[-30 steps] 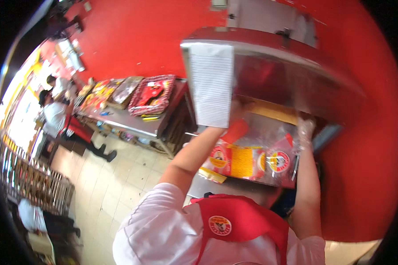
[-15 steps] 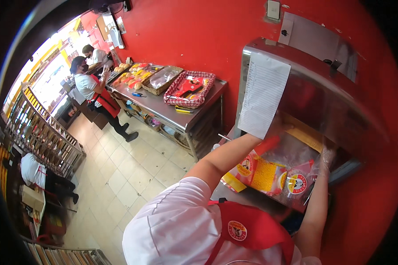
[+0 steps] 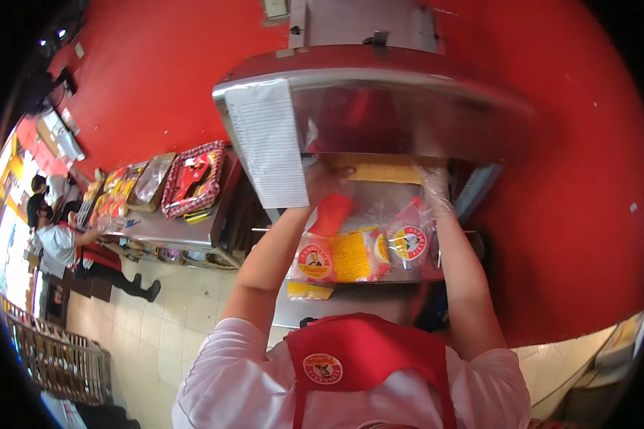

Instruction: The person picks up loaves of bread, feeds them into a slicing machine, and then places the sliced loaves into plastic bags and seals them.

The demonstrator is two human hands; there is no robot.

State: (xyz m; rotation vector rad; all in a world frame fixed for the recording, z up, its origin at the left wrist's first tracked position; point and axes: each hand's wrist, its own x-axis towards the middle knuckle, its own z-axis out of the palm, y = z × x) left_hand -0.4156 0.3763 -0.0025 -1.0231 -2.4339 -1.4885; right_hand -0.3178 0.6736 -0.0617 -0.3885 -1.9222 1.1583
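Together, left hand (image 3: 328,180), gloved right hand (image 3: 434,186) beside tan strip (image 3: 385,171), grips unclear, plastic bags (image 3: 409,244) nearby

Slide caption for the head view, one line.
Left hand and plastic-gloved right hand near either end of a yellow strip under a metal hood, printed bags in front.

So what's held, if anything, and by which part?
Left hand and right hand are at opposite ends of the tan strip; whether it's held cannot be told.

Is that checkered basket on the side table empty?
Not empty: red and yellow items show inside the checkered basket; how full, I cannot tell.
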